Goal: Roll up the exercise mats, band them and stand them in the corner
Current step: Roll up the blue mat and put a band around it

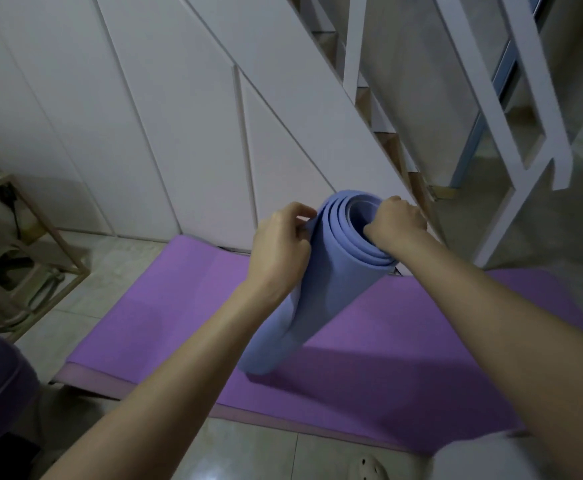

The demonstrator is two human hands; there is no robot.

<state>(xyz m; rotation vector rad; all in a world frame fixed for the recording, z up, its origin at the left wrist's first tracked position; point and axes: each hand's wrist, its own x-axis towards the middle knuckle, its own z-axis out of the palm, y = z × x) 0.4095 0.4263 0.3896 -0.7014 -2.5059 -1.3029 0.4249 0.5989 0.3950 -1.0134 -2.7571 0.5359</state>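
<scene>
- The blue mat [321, 289], loosely rolled, stands tilted with its lower end on the purple mat [186, 306], which lies flat on the tiled floor [116, 268]
- The left hand [279, 240] pinches the roll's outer flap near the top; the right hand [395, 220] curls over the inner coils at the rim
- The coils look slack, so the person probably does best to wind the core tighter against a firmly held flap before banding

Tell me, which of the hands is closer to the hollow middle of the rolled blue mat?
Right. The right hand hooks its fingers into the hollow middle of the blue mat; the left hand pinches its outer layer, on the roll's outside.
</scene>
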